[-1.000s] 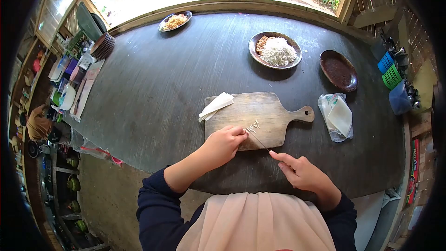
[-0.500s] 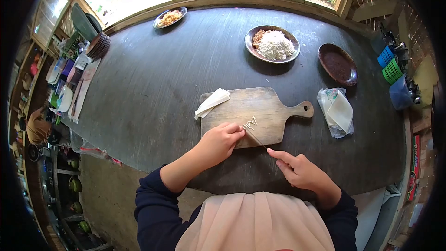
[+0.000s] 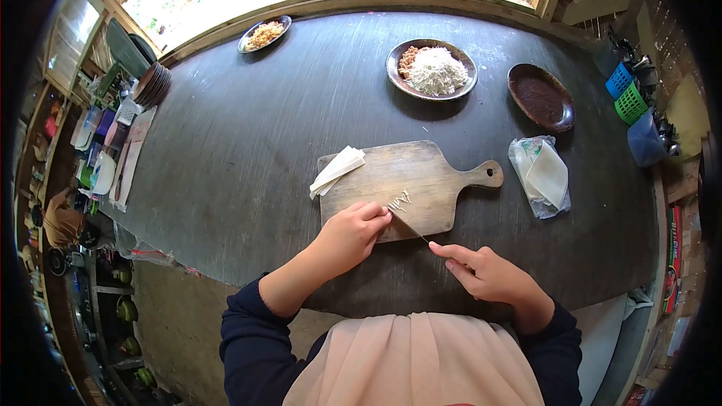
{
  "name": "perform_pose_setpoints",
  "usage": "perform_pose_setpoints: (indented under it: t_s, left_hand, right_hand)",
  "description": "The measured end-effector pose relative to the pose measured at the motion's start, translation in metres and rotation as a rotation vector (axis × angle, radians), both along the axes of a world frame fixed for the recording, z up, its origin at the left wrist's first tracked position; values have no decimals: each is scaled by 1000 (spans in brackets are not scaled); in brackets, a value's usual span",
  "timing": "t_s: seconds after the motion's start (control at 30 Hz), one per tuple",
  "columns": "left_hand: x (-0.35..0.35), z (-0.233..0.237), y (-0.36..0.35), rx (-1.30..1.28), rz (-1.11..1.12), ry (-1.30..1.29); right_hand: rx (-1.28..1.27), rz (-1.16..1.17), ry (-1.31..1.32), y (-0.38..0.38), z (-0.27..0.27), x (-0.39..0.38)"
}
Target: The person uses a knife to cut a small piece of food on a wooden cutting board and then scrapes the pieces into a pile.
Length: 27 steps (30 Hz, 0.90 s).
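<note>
A wooden cutting board (image 3: 406, 169) with a handle lies in front of me. My right hand (image 3: 481, 271) grips a knife (image 3: 410, 227), its thin blade slanting up and left across the board's near edge. Beside the blade tip, my left hand (image 3: 359, 229) is closed with fingertips pressed to the board on what looks like a white strip, mostly hidden under them. Small pale slivers (image 3: 400, 200) lie just past those fingertips. A stack of flat white strips (image 3: 338, 170) rests on the board's upper left corner.
Behind the board stands a plate (image 3: 396, 84) with white shreds and brownish pieces. An oval dark dish (image 3: 540, 98) and a plastic packet (image 3: 541, 178) with white sheets are at right. Another food plate (image 3: 265, 34) sits far left. Utensil baskets (image 3: 630, 103) line the right edge.
The view has shifted slightly, moving the table things a little left in the picture. Both hands keep nearly the same pose, with the knife still at the left fingertips.
</note>
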<state>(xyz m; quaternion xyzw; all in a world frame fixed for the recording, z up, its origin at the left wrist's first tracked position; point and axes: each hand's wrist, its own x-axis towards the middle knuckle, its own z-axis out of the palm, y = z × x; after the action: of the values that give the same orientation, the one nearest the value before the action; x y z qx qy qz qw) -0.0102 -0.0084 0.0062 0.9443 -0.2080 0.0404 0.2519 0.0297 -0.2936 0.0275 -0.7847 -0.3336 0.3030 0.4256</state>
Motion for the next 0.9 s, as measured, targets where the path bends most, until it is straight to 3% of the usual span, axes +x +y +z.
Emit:
perform_pose_setpoints:
  t_s: [0.47, 0.73, 0.9]
  left_hand:
    - [5, 2, 1, -54, -6, 35]
    - [-1, 16, -16, 310, 80, 129]
    - [4, 9, -12, 236, 77, 102]
  right_hand:
    - [25, -17, 151, 8, -5, 6]
    - [-57, 15, 221, 4, 12, 11]
    - [-156, 81, 248, -10, 18, 15]
